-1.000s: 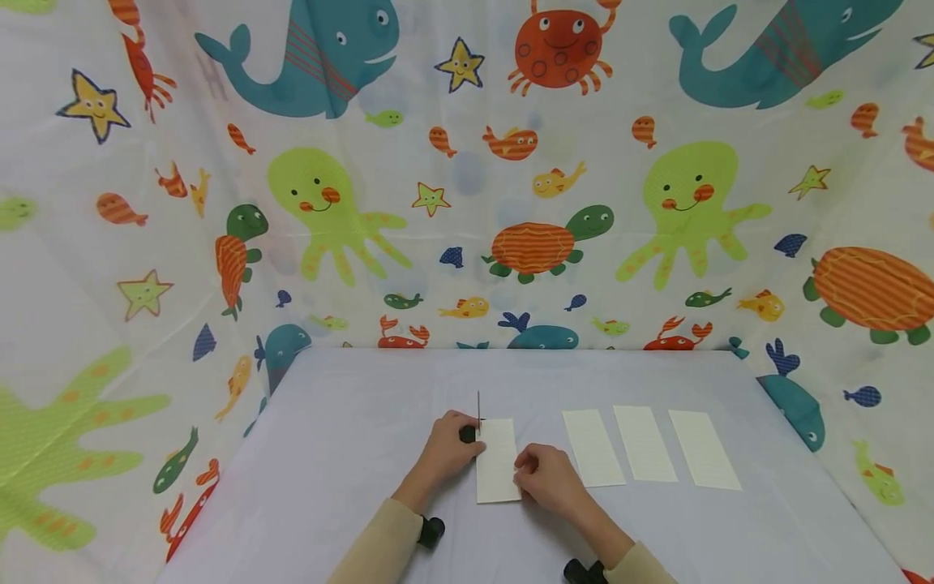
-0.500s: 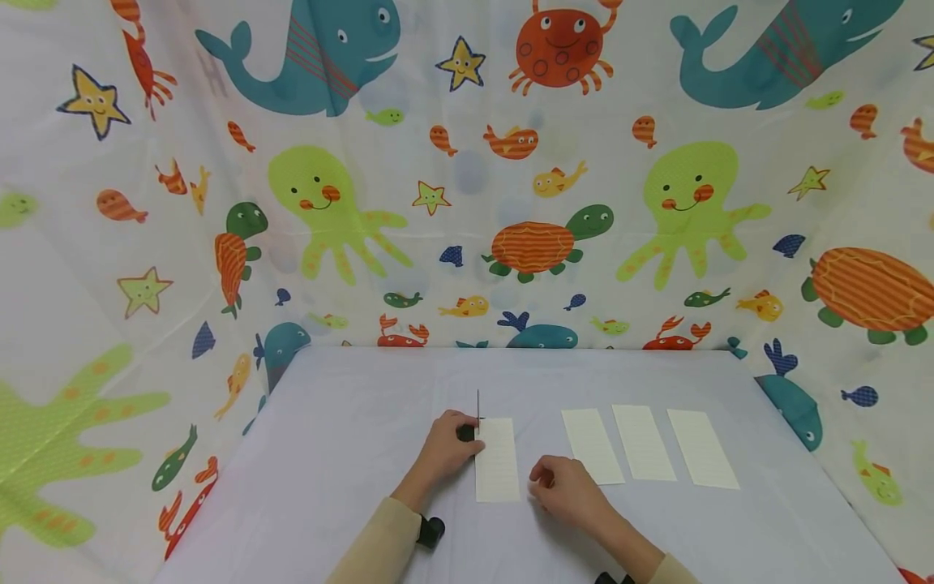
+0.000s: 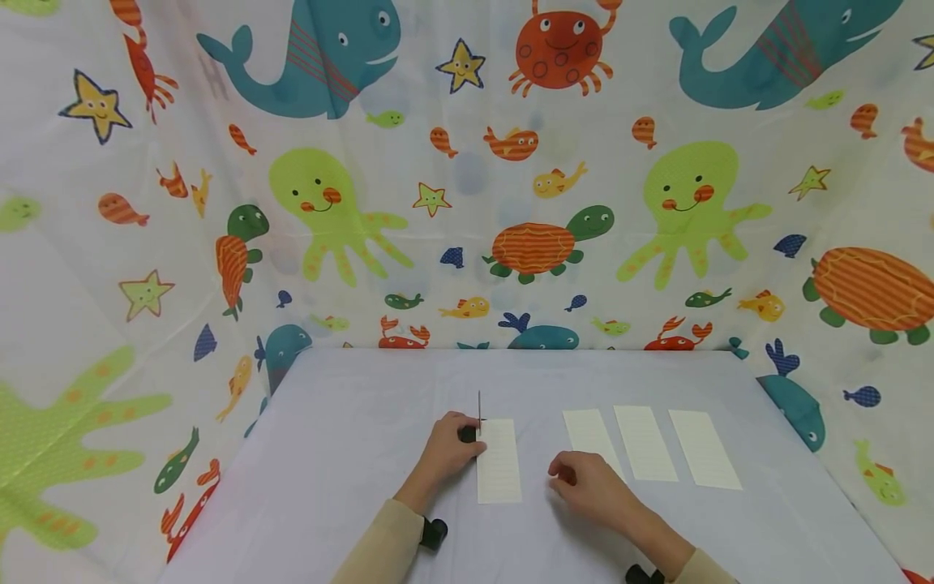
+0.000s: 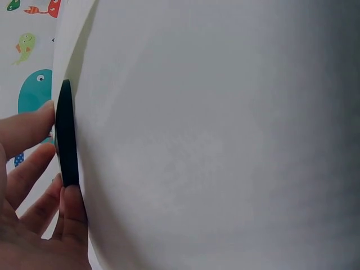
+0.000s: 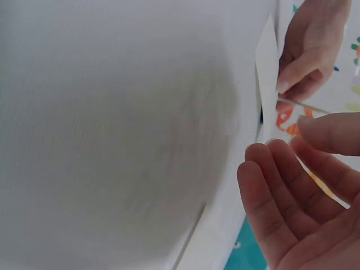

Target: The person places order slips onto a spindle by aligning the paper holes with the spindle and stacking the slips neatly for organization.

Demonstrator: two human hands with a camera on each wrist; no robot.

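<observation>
Your left hand (image 3: 443,448) pinches a black object (image 4: 67,135) beside a lined paper slip (image 3: 500,470); your right hand (image 3: 594,488) is loosely curled nearby.

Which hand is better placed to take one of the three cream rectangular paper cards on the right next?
Probably the right hand: it is empty and nearer those paper cards, while the left hand grips a thin dark object.

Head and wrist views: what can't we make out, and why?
Head view: most of the dark object, behind the left hand.
Head view: part of the third card from right, behind the right hand.
Head view: what the thin rod is; too small.
Right wrist view: the rest of the lower card, cut off by the bottom edge.
</observation>
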